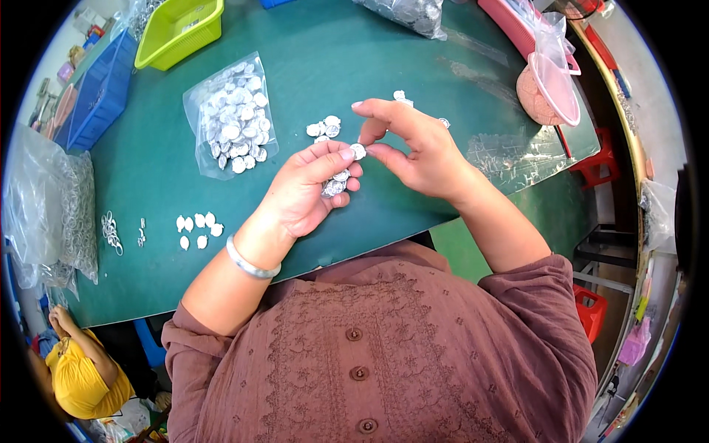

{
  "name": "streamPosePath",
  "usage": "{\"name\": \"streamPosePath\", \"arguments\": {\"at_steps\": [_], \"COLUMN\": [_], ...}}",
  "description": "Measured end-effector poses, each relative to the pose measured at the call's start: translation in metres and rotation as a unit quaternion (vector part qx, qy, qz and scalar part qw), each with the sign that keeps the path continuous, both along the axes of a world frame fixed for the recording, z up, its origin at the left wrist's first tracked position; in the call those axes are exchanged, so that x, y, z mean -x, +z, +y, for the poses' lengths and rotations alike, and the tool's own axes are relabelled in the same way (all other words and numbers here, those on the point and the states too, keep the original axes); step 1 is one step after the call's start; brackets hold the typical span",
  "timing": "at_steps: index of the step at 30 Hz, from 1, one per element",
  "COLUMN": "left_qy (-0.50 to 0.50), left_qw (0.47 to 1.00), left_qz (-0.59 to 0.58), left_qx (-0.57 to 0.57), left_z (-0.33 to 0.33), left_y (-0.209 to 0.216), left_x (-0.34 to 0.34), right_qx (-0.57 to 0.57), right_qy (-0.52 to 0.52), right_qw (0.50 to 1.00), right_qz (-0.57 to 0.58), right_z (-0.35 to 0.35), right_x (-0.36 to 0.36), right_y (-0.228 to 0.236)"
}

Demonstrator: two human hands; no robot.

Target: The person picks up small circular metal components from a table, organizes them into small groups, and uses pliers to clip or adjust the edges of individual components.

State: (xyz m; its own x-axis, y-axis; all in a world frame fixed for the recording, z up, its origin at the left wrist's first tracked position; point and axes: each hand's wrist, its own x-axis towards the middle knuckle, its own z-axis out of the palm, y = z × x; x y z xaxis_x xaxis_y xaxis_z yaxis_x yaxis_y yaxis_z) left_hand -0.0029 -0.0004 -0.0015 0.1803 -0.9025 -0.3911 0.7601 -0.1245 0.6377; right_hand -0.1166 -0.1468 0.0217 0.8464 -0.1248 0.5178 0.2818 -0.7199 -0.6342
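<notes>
My left hand is closed around several small round silver charms. Between its thumb and finger it pinches one more silver charm, held up at the fingertips. The thumb and a finger of my right hand meet at the right edge of that charm, while its index finger stretches out above. Whether a tiny ring is also between the fingertips is too small to tell. Just beyond my hands lies a small pile of charms. More charms show partly behind my right hand.
On the green table, a clear bag of charms lies left of my hands. Loose charms and metal rings sit nearer the left. A bulky plastic bag, blue crate, green basket and pink basket stand around.
</notes>
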Motion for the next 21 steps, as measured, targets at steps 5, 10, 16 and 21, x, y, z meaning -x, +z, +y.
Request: {"name": "streamPosePath", "arguments": {"at_steps": [5,10,16,21], "left_qy": [0.006,0.006,0.019,0.022], "left_qw": [1.0,1.0,0.998,0.993], "left_qz": [0.007,0.009,0.05,0.079], "left_qx": [-0.012,-0.016,0.019,0.082], "left_z": [0.0,0.0,0.001,0.003], "left_y": [0.0,0.0,-0.003,-0.009], "left_x": [0.001,0.0,-0.003,-0.006], "right_qx": [0.035,0.05,0.09,0.206], "right_qy": [0.013,0.029,-0.103,-0.154], "right_qw": [0.999,0.998,0.991,0.959], "right_qz": [-0.005,-0.007,0.007,0.118], "right_z": [-0.006,-0.006,-0.028,-0.037], "right_x": [-0.002,-0.002,-0.002,-0.003], "right_y": [-0.004,-0.005,-0.012,-0.02]}}
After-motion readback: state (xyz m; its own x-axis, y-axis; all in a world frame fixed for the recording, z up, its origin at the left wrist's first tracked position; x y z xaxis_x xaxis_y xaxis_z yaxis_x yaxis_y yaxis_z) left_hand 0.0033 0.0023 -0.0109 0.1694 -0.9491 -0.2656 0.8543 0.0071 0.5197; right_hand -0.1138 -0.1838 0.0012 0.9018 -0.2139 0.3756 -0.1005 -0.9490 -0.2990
